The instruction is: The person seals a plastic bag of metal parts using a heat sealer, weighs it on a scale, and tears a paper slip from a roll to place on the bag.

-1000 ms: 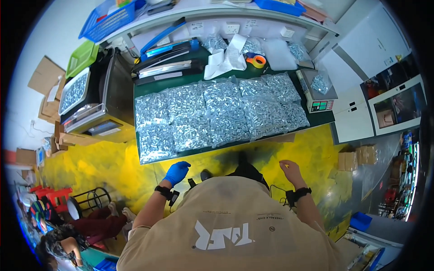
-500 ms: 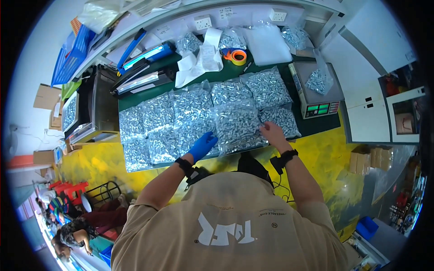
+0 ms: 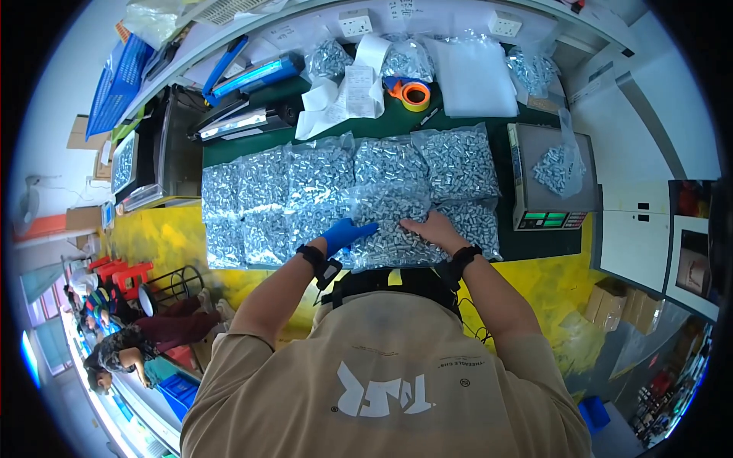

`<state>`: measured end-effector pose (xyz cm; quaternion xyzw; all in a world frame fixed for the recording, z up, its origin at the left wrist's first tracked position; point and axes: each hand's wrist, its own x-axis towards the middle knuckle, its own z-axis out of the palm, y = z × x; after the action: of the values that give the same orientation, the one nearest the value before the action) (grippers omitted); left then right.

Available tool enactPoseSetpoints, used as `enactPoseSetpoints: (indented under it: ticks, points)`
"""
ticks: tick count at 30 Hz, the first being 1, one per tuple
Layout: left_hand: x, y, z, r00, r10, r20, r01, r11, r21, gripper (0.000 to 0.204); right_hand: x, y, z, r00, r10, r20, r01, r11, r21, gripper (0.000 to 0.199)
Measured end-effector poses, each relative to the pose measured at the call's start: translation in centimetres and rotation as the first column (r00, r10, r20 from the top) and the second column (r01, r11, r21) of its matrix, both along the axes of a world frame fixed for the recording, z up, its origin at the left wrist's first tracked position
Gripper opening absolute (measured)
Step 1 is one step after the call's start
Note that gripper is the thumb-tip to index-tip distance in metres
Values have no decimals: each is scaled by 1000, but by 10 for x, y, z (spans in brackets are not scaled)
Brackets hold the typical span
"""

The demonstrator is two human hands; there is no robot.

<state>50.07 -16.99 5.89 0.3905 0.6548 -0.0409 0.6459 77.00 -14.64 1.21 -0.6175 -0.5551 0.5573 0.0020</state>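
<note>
Clear plastic bags full of small silvery metal cylinders lie side by side in two rows on the green table [image 3: 550, 244]. Both my hands rest on the front bag [image 3: 391, 243] right of the middle. My left hand [image 3: 345, 235], in a blue glove, lies on its left side with fingers stretched inward. On its right side my bare right hand [image 3: 437, 231] presses with fingers extended toward the left. Neither hand lifts the bag; some fingertips are hard to make out. Behind it is another filled bag [image 3: 389, 162].
A digital scale [image 3: 546, 137] at the right carries a small bag of parts [image 3: 556, 169]. Behind the rows lie a tape dispenser [image 3: 412, 95], paper slips [image 3: 359, 95], flat plastic bags [image 3: 473, 80] and a blue bag sealer [image 3: 259, 76]. People sit at the far left [image 3: 126, 351].
My hands have come closer together over the front bag, the right one moving left from the bag's right edge onto its top. That bag now lies flatter, in line with the front row.
</note>
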Motion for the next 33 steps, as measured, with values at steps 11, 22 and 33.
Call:
enactPoseSetpoints:
  ticks: [11, 22, 33]
  points:
    - [16, -34, 20, 962, -109, 248, 30, 953, 302, 40, 24, -35, 75, 989, 149, 21, -149, 950, 276, 55]
    - [76, 79, 16, 922, -319, 219, 116, 769, 628, 38, 81, 56, 100, 944, -83, 320, -102, 848, 519, 51]
    - [64, 119, -59, 965, -261, 0, 228, 844, 485, 30, 67, 88, 45, 846, -179, 502, -324, 576, 751, 44]
